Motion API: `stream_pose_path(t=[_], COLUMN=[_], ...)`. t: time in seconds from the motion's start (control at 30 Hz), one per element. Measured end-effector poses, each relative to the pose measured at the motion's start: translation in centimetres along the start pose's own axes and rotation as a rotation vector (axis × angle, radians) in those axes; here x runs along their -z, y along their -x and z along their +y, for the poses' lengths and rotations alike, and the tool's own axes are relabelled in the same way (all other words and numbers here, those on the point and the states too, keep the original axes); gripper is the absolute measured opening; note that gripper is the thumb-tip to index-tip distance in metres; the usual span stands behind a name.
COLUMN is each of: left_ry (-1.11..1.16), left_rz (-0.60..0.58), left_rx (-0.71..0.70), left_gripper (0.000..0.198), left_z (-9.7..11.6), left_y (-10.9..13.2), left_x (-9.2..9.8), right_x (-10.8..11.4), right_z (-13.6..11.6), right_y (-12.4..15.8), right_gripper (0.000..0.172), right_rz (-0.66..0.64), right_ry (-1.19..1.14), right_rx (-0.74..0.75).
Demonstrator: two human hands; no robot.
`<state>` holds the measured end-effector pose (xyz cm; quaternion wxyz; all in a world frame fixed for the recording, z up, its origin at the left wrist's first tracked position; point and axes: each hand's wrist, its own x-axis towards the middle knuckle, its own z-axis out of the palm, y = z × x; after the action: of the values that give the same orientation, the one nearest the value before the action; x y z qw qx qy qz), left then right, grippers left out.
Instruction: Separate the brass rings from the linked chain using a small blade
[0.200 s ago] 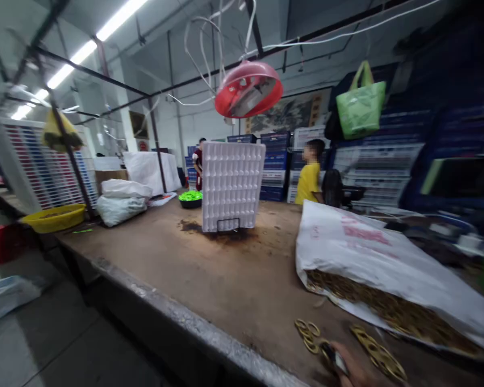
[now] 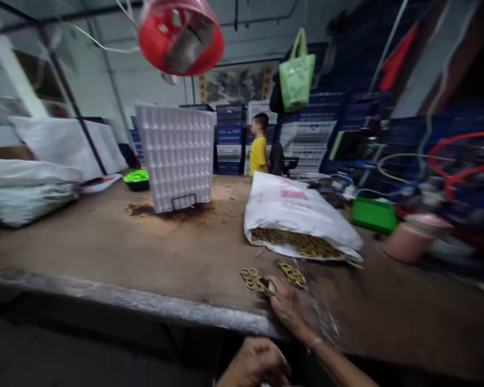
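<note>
My right hand (image 2: 285, 304) reaches over the near edge of the brown worktable (image 2: 153, 258), fingers pinched on a small dark object (image 2: 271, 287) that I cannot name. It rests right beside loose brass rings (image 2: 250, 278) and a flat brass strip of joined rings (image 2: 292, 274). Just behind them a white sack (image 2: 302, 212) lies on its side, its open mouth showing several more brass pieces (image 2: 294, 243). My left hand (image 2: 257, 365) is below the table edge at the bottom of the picture, fingers curled in; what it holds, if anything, is hidden.
A tall stack of white plastic trays (image 2: 177, 156) stands mid-table, with a bowl of green parts (image 2: 136, 180) behind it. White sacks (image 2: 24, 193) lie left; a green box (image 2: 373, 215) and pink tub (image 2: 407, 239) right. A red lamp (image 2: 181, 35) hangs overhead. A person in yellow (image 2: 258, 150) stands far back.
The view has swung right and down, so the table edge and both my hands show more fully. My right hand stays by the brass rings, still pinching the small dark object.
</note>
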<state>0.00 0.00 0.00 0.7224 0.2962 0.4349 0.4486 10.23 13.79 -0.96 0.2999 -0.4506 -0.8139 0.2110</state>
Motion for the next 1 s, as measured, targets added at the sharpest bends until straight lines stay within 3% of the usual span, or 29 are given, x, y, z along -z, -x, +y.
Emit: stream_pose_path(t=[0.1,0.27,0.4,0.53,0.73,0.87,1.0], left_ry=[0.024,-0.009,-0.071,-0.120,-0.142,-0.141,-0.163], left_rz=[0.180,0.408,0.477,0.544,0.640,0.660,0.660], left_rx=[-0.221,-0.300,-0.327,-0.332,-0.310,-0.301,-0.294], left_gripper=[0.030,0.036,0.043,0.041,0.040,0.043,0.044], left_z=[1.1,3.4,4.0,4.2,4.6,4.7,4.2], left_y=[-0.9,-3.1,-5.4,-6.9,-7.4,-7.3,-7.5], left_x=[0.6,1.3,1.1,1.4,2.5,2.2,2.1], right_x=[0.5,0.5,0.4,1.0,1.5,0.6,-0.6], right_z=[-0.5,0.2,0.8,0.9,0.1,-1.0,-1.3], right_y=[0.0,-0.1,-0.3,-0.6,-3.2,-5.4,-6.5], right_gripper=[0.022,0.013,0.015,0.015,0.021,0.016,0.018], right_rz=[0.030,0.081,0.109,0.046,-0.060,-0.200,-0.235], right_ry=[-0.066,-0.145,-0.222,-0.106,0.167,0.231,0.255], right_rx=[-0.092,-0.149,-0.197,-0.196,-0.110,-0.049,-0.075])
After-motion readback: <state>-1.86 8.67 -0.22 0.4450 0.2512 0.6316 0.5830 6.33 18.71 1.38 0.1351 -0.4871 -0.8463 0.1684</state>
